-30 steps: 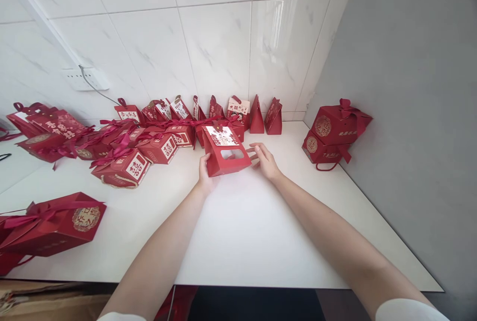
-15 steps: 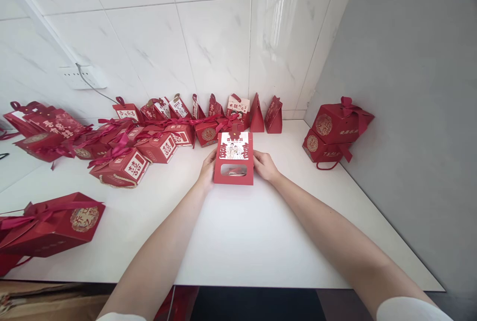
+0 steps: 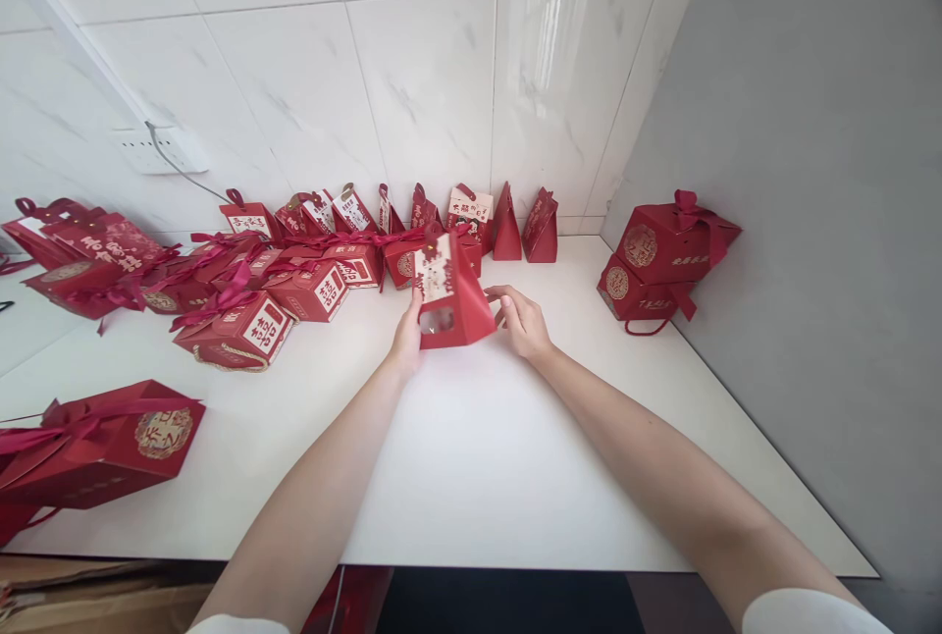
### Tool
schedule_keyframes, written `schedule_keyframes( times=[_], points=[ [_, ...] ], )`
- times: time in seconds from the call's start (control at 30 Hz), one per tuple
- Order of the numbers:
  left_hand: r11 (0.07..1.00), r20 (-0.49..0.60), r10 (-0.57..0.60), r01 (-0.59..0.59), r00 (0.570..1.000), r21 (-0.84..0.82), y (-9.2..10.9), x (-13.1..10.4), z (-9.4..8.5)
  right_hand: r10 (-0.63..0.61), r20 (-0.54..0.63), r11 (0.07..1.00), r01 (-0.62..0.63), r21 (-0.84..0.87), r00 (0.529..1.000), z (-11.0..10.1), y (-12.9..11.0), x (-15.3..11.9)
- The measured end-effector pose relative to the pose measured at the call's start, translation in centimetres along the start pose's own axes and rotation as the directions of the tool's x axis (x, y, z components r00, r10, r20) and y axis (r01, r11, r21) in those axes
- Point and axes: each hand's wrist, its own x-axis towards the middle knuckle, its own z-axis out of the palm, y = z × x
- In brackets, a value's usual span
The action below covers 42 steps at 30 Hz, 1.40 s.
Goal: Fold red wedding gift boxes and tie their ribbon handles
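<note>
A red gift box with a wedge shape, a white printed label and a clear window is in front of me, turned so that its plain right side shows. My left hand grips it by its left edge; some of those fingers are hidden behind the box. Close to the box's right edge is my right hand, fingers bent and apart, holding nothing. Whether its fingertips touch the box I cannot tell. Behind the box, similar wedge-shaped boxes stand along the wall.
Several red boxes with ribbons crowd the left of the white table. A larger ribboned box lies at the near left. Two stacked boxes stand at the right by a grey panel. A tiled wall closes the back.
The gift box has turned from facing me to showing its right side, and has tilted. My right hand has let go of its right edge; my left hand keeps its hold.
</note>
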Motion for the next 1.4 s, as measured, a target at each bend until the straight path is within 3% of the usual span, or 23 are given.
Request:
schedule_keyframes(
  times=[0.13,0.33,0.43,0.5,0.57,0.67,0.77,0.83,0.9,0.97,1.07,1.17,1.3,1.4],
  points=[
    [0.979,-0.003,-0.065,0.063,0.998,-0.194,0.7,0.3,-0.7,0.029,0.005,0.999,-0.029,-0.014,1.000,0.0,0.1,0.2],
    [0.930,0.159,-0.105,0.154,0.982,-0.333,1.3,-0.7,-0.4,0.065,0.015,0.995,-0.064,-0.081,0.998,0.0,0.6,0.6],
    [0.926,0.138,-0.150,0.188,0.979,-0.326,1.2,-0.7,-0.1,0.054,0.012,0.993,-0.053,-0.109,0.998,0.0,0.6,0.7],
    [0.933,0.055,-0.169,0.178,0.984,-0.314,0.8,-0.4,0.2,0.051,0.019,0.992,-0.048,-0.117,0.999,-0.1,0.6,0.6],
    [0.955,-0.055,-0.109,0.089,0.993,-0.283,0.1,-0.1,0.4,0.046,0.043,0.992,-0.040,-0.122,0.998,-0.1,0.6,0.5],
    [0.981,-0.140,0.152,-0.167,0.978,-0.104,-1.1,-0.3,0.7,-0.028,0.080,0.992,0.037,-0.119,0.996,-0.3,1.0,0.1],
    [0.890,-0.055,0.391,-0.362,0.919,0.279,-1.7,-1.3,0.7,-0.143,0.111,0.989,0.146,-0.018,0.983,-0.4,1.9,-0.4],
    [0.800,0.039,0.431,-0.402,0.901,0.446,-1.8,-2.0,0.5,-0.091,0.134,0.993,0.101,-0.066,0.987,-0.3,2.6,-0.7],
    [0.795,0.052,0.393,-0.367,0.918,0.483,-1.8,-2.3,0.2,0.029,0.164,0.979,0.005,-0.205,0.986,-0.2,3.1,-0.8],
    [0.842,-0.027,0.300,-0.251,0.954,0.478,-1.8,-2.0,-0.3,0.074,0.210,0.965,-0.017,-0.260,0.975,0.0,3.2,-0.9],
    [0.880,-0.154,0.212,-0.120,0.965,0.460,-1.9,-1.3,-1.0,0.021,0.372,0.970,0.071,-0.234,0.928,0.2,2.8,-1.0],
    [0.902,-0.177,0.229,-0.140,0.957,0.408,-2.0,-1.0,-1.5,-0.003,0.444,0.975,0.101,-0.196,0.896,0.2,2.4,-1.2],
    [0.940,-0.201,0.199,-0.129,0.959,0.317,-2.2,-0.7,-1.7,0.040,0.393,0.988,0.023,-0.153,0.919,0.3,2.0,-1.7],
    [0.977,-0.274,0.159,-0.112,0.948,0.181,-2.2,-0.4,-1.8,-0.016,0.190,1.000,0.012,0.023,0.982,0.9,0.7,-1.8]
  ],
)
